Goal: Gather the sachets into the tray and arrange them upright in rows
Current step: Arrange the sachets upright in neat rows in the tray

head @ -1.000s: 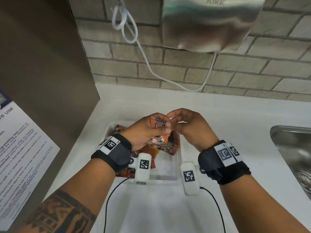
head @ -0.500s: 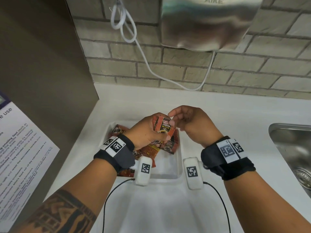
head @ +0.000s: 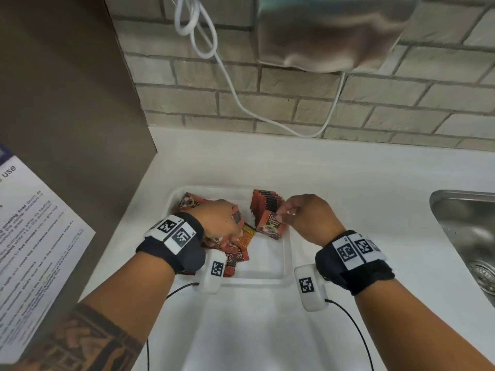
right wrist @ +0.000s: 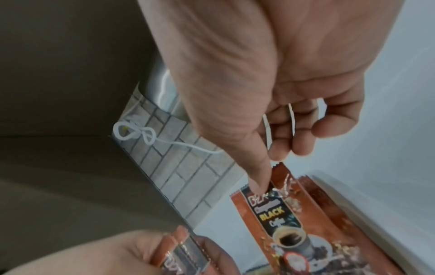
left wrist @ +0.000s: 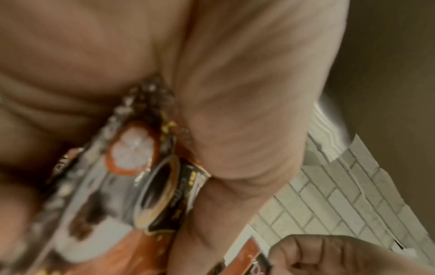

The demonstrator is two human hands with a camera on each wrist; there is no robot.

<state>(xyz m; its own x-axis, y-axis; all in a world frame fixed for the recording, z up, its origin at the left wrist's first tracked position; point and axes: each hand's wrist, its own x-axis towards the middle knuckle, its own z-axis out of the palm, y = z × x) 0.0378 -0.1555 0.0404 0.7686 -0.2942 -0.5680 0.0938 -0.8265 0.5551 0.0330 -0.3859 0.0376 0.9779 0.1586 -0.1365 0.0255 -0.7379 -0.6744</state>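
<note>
White plastic tray (head: 286, 253) sits on the countertop. Right hand (head: 308, 218) pinches the front sachet (head: 270, 223) of an upright row (head: 265, 203) at the tray's far right corner. Left hand (head: 219, 220) grips loose sachets (left wrist: 150, 186) over the left-side pile (head: 233, 257). Letting go early would likely topple the leaning row.

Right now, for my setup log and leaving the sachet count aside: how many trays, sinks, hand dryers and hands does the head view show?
Tray: 1
Sink: 1
Hand dryer: 1
Hands: 2, left hand gripping loose sachets, right hand pinching the front sachet
Total: 5
</note>
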